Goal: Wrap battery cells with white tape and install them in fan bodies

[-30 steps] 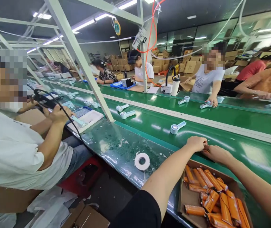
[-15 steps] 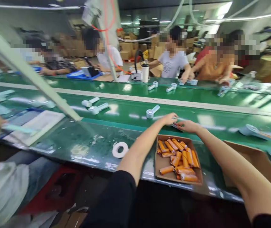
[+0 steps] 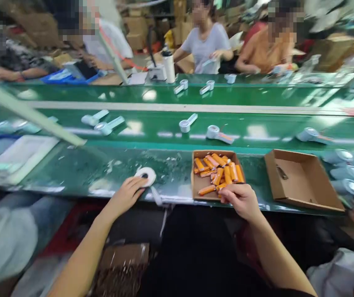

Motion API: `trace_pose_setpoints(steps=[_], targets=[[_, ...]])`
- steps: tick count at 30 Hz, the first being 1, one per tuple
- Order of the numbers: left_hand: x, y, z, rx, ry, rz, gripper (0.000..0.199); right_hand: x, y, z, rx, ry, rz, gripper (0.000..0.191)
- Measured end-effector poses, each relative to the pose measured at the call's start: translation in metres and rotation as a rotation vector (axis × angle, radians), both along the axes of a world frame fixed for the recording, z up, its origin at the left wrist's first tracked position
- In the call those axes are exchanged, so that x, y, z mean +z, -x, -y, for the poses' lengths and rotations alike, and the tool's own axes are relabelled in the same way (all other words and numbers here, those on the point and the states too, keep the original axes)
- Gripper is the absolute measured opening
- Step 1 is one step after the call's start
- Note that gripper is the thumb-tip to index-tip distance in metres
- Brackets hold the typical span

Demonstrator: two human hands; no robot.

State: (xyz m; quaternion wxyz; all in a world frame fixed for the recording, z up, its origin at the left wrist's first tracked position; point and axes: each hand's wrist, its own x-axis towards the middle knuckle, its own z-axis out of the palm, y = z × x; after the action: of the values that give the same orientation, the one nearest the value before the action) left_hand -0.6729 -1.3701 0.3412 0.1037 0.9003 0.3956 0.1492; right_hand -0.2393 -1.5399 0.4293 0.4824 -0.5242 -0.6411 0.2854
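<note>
Orange batteries (image 3: 218, 165) lie loose in a cardboard box (image 3: 197, 185) on the bench, plenty apparently unused. Left hand (image 3: 129, 193): fingers laid over white tape roll (image 3: 150, 178), can't tell if gripping. Right hand (image 3: 242, 199): at box's near right corner, fingers curled in, can't tell if anything's pinched. Progress: one fan (image 3: 213, 133) on green belt (image 3: 156, 123) shows orange along its handle, so probably has a battery fitted; tape across it not discernible.

White roll (image 3: 151, 176) partly hidden
</note>
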Motion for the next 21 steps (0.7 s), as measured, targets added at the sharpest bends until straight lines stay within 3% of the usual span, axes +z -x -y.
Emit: trace_pose_setpoints(steps=[3, 5, 9, 10, 13, 14, 17, 19, 21], targets=[[0.008, -0.027, -0.007, 0.142, -0.032, -0.038, 0.042, -0.007, 0.042, -0.009, 0.039, 0.006, -0.122, 0.027], [0.018, -0.044, -0.001, 0.125, -0.103, -0.028, 0.034, -0.012, 0.069, -0.017, 0.034, 0.085, -0.308, 0.017], [0.045, -0.066, 0.052, -0.040, -0.294, 0.152, 0.034, -0.024, 0.112, -0.019, 0.149, 0.376, -0.478, 0.063], [0.052, -0.066, 0.065, -0.087, -0.320, 0.194, 0.036, -0.027, 0.120, -0.017, 0.210, 0.449, -0.455, 0.065], [0.063, -0.050, 0.081, -0.192, -0.332, 0.238, 0.039, -0.030, 0.134, -0.007, 0.408, 0.585, -0.245, 0.033], [0.062, -0.042, 0.079, -0.196, -0.332, 0.229, 0.039, -0.028, 0.135, -0.004, 0.487, 0.597, -0.125, 0.030], [0.050, -0.013, 0.068, -0.119, -0.365, 0.187, 0.039, -0.012, 0.120, -0.003, 0.643, 0.456, 0.232, 0.027], [0.041, 0.000, 0.064, -0.049, -0.405, 0.187, 0.040, 0.002, 0.096, -0.016, 0.511, 0.278, 0.399, 0.021], [0.035, 0.003, 0.066, -0.017, -0.440, 0.217, 0.041, 0.013, 0.068, -0.041, 0.205, 0.161, 0.589, 0.027]])
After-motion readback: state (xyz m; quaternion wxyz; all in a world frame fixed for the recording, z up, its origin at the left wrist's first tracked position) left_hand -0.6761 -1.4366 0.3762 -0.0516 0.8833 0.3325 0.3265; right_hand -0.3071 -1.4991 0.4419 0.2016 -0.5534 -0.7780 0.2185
